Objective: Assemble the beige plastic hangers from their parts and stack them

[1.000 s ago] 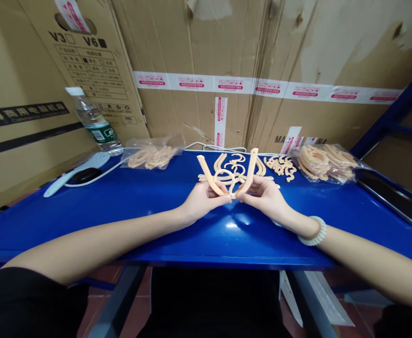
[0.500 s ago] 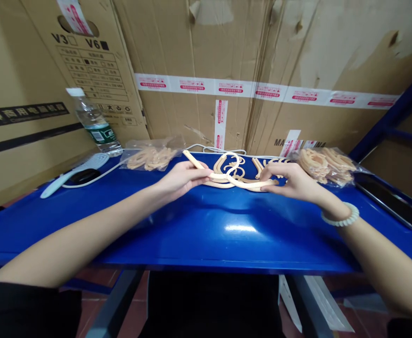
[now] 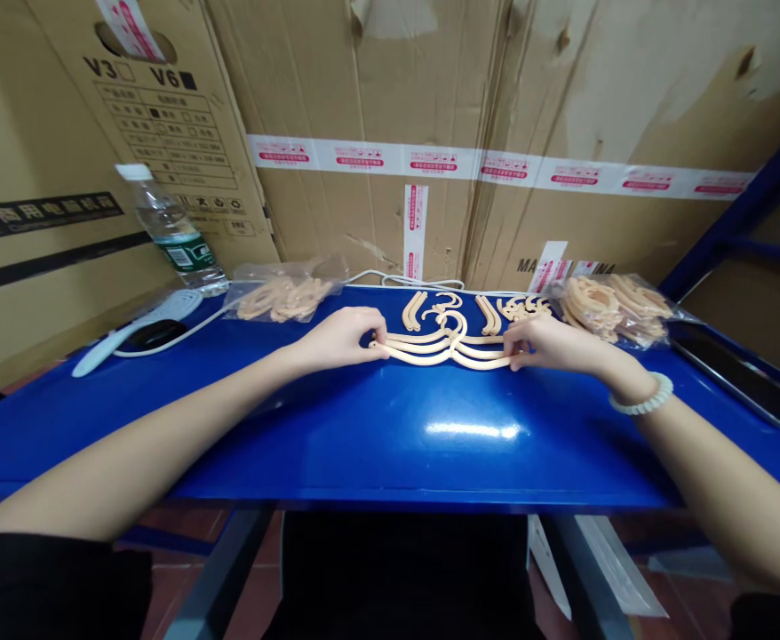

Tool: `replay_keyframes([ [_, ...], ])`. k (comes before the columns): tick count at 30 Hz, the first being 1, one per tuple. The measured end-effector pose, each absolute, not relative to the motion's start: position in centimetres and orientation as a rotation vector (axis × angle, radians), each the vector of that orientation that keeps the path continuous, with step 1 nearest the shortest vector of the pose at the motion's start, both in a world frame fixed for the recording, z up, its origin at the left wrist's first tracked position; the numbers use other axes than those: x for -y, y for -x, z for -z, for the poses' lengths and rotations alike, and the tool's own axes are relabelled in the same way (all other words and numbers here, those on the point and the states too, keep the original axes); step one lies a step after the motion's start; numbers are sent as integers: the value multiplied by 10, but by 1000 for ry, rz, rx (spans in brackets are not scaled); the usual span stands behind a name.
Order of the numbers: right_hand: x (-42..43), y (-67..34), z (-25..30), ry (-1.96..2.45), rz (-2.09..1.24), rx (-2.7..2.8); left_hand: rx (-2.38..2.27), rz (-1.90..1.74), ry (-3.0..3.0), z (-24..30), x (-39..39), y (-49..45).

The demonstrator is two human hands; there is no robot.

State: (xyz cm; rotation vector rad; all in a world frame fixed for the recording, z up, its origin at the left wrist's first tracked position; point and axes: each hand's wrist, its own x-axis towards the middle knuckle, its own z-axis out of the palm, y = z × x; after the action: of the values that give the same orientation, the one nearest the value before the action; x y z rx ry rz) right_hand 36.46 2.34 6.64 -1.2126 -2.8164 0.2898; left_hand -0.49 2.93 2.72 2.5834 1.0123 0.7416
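Currently, from the head camera, a pale tan, wing-shaped piece made of smooth curved rods [image 3: 418, 360] lies low over a glossy blue tabletop [image 3: 390, 436], its long axis running from 9 to 3 o'clock. The left hand [image 3: 346, 340] pinches its 9 o'clock end, thumb and fingers together; the right hand [image 3: 553, 345] pinches the 3 o'clock end likewise. Neither hand is clearly nearer the middle. Matching tan curved rods lie just behind, toward 12 o'clock.

Writing, by clock from the piece: at 10, a brown cardboard carton [image 3: 230, 116] reads "V3" beside a blank square and "V6" beside a dark one, with "商用电" lower down. At 2, another brown carton [image 3: 337, 89] shows "MA" and "INA", white strips between. At 12, red print on white tape [image 3: 390, 160] is too small to read.
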Motion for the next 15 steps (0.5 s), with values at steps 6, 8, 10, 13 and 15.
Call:
replay_keyframes([
  [6,-20,-362,-72,1213,-189,2788,-1164,-625,-2825,-20,-21,0],
  [8,9,-349,-83,1137,-88,2721,-1196,-636,-2882,-21,-15,-4],
  [10,54,-331,-89,958,-199,2676,-1176,-655,-2939,-22,-7,-9],
  [13,126,-304,-69,455,-783,2912,-1091,-717,-3010,-20,2,-19],
  [15,155,-292,-37,336,-1115,2996,-1043,-793,-3043,-14,5,-24],
])
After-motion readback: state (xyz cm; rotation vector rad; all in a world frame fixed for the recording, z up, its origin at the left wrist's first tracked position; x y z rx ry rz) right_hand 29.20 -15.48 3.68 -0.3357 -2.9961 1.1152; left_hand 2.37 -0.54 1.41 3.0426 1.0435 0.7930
